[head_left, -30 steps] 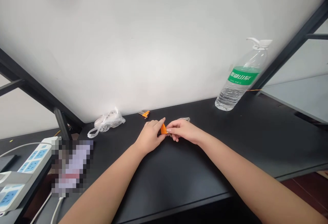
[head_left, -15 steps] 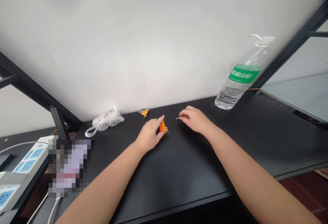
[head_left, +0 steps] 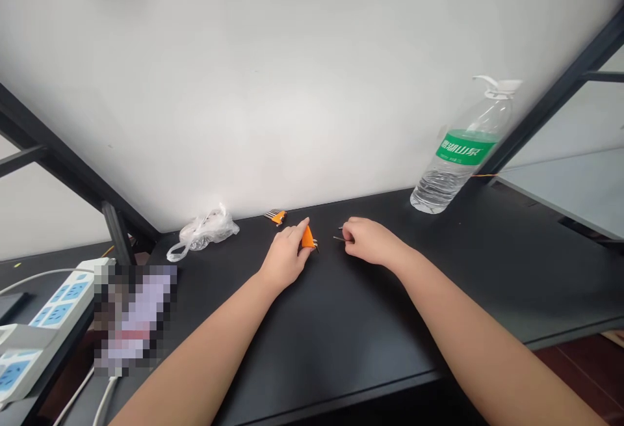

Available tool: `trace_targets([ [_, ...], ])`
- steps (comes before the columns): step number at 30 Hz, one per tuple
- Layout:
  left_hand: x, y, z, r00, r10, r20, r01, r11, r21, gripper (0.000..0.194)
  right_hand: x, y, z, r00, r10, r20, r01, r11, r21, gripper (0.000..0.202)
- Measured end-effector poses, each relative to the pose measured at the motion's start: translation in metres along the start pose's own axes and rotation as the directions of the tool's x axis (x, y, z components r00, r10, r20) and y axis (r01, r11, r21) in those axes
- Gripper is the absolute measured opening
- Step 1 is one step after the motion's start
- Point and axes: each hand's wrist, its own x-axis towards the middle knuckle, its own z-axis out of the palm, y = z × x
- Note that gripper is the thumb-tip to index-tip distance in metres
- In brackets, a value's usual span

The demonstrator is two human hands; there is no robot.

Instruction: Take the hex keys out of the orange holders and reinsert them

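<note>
Your left hand [head_left: 285, 257] grips the orange holder [head_left: 307, 237] while your right hand [head_left: 368, 240] pinches what seems a thin metal key [head_left: 340, 239], bare surface [head_left: 341, 341] between them and the front edge.

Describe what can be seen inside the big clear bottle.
Clear liquid shows inside the bottle below the green label. The label covers the middle, so what is directly behind it cannot be seen.

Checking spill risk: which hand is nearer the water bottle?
Right. The right hand is left of the water bottle and nearer the camera, not touching it; the left hand is farther left, holding an orange holder.
</note>
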Motion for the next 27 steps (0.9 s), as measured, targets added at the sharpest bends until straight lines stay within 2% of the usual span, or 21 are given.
trace_targets([
  [4,0.0,-0.002,0.002,1.0,-0.007,0.0,0.007,1.0,-0.009,0.063,-0.001,-0.016,-0.002,0.995,-0.102,-0.002,0.1,0.975,0.198,0.008],
  [7,0.0,-0.001,0.003,1.0,0.001,0.006,-0.001,1.0,0.001,0.061,0.0,-0.025,-0.003,0.987,-0.157,-0.033,0.16,0.945,0.285,0.008],
  [22,0.0,0.007,0.001,0.998,0.012,0.061,-0.009,0.999,-0.045,0.054,-0.005,-0.028,-0.007,0.972,-0.221,-0.084,0.236,0.918,0.318,0.022],
  [27,0.002,0.014,-0.004,0.996,0.061,0.067,-0.058,0.997,-0.055,0.044,-0.005,-0.045,0.001,0.98,-0.187,-0.069,0.197,0.855,0.48,0.014],
])
